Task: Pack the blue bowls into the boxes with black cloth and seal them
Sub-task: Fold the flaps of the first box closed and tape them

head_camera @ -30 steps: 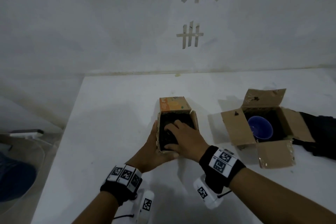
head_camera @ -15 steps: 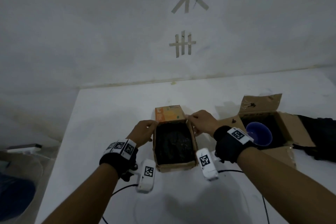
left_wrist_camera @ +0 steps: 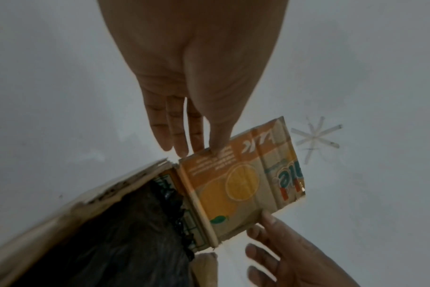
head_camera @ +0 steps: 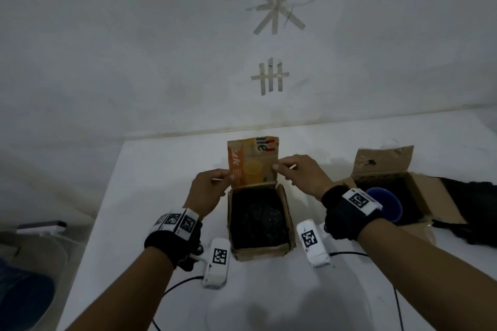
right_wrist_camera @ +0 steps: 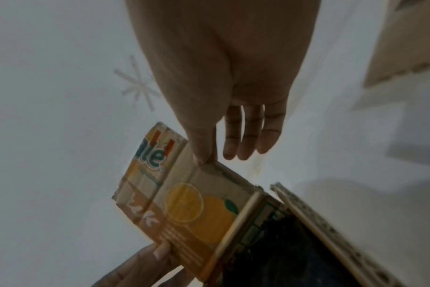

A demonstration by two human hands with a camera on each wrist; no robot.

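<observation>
A small cardboard box (head_camera: 263,251) stands in the middle of the white table, filled with black cloth (head_camera: 256,219). Its far flap (head_camera: 252,162), printed orange with a citrus picture, stands upright. My left hand (head_camera: 212,187) pinches the flap's left edge and my right hand (head_camera: 294,170) pinches its right edge, thumb in front, seen also in the left wrist view (left_wrist_camera: 216,149) and right wrist view (right_wrist_camera: 204,157). To the right, a second open box (head_camera: 384,164) lined with black cloth holds a blue bowl (head_camera: 386,204).
More black cloth (head_camera: 473,204) lies at the table's right end beside the second box. Two white wrist devices (head_camera: 216,263) with cables rest on the table either side of the near box. The table's left edge (head_camera: 91,226) drops off beside a wall.
My right hand left the black cloth inside the box. Both hands moved to the far flap and raised it from lying back to upright.
</observation>
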